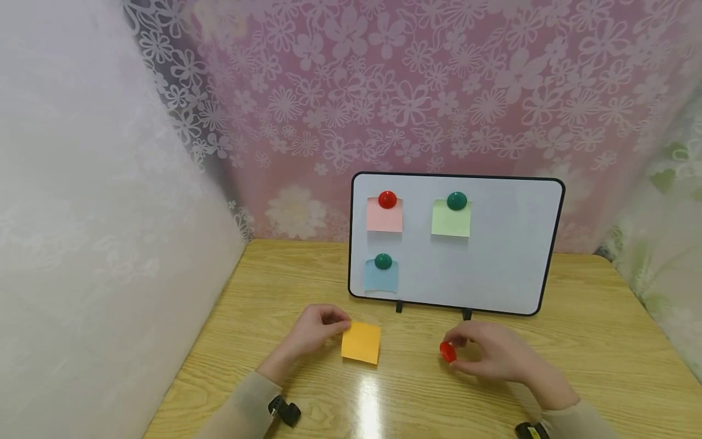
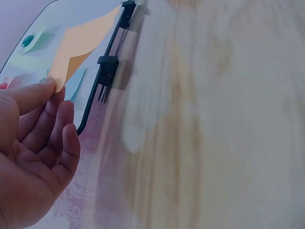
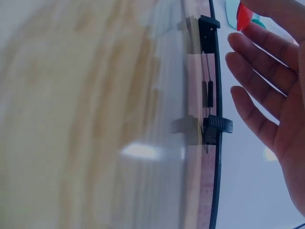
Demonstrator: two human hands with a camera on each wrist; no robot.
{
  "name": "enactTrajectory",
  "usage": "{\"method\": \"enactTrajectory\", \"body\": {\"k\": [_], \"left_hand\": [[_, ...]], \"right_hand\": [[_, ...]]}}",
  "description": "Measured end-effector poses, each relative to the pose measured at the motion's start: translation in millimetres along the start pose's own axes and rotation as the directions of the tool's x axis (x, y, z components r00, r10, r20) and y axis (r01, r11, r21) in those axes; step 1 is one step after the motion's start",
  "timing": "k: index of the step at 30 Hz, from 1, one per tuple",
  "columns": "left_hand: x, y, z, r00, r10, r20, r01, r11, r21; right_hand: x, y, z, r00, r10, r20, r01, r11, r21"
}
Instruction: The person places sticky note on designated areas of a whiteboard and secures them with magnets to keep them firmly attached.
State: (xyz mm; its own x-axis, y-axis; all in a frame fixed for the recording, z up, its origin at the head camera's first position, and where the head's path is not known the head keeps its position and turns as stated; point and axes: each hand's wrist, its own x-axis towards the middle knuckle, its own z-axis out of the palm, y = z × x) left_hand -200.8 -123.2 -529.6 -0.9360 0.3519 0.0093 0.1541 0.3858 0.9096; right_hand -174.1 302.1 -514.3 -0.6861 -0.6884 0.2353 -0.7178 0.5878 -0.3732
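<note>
- Left hand (image 1: 315, 329) pinches the orange sticky note (image 1: 361, 342) by its edge.
- Right hand (image 1: 488, 353) pinches a red round magnet (image 1: 447, 352) just above the wooden table (image 1: 592, 341).

Bright, even light — glare streak on the table (image 1: 368, 402) — both wrist views blurred.

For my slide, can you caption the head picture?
Left hand pinches an orange note, right hand holds a red magnet before the whiteboard.
</note>
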Motion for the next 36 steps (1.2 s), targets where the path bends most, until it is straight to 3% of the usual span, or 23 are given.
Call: {"method": "enactTrajectory", "body": {"k": [10,21,26,36], "left_hand": [[7.5,9.6,9.9,0.999,-0.007,-0.038,0.004,0.997,-0.078],[14.3,18.0,21.1,0.999,-0.016,-0.036,0.012,0.992,-0.127],[18.8,21.7,28.3,0.999,-0.010,-0.036,0.005,0.992,-0.125],[29.2,34.9,44.3,1.000,0.007,-0.012,-0.009,0.995,-0.098]], "right_hand": [[9,0,2,1.000,-0.003,-0.028,0.003,1.000,-0.003],[12,3,2,0.998,-0.022,-0.065,0.021,0.999,-0.026],[13,5,1,0.994,-0.039,-0.098,0.033,0.998,-0.059],[13,1,-9,0.993,0.011,-0.114,-0.015,0.999,-0.041]]}}
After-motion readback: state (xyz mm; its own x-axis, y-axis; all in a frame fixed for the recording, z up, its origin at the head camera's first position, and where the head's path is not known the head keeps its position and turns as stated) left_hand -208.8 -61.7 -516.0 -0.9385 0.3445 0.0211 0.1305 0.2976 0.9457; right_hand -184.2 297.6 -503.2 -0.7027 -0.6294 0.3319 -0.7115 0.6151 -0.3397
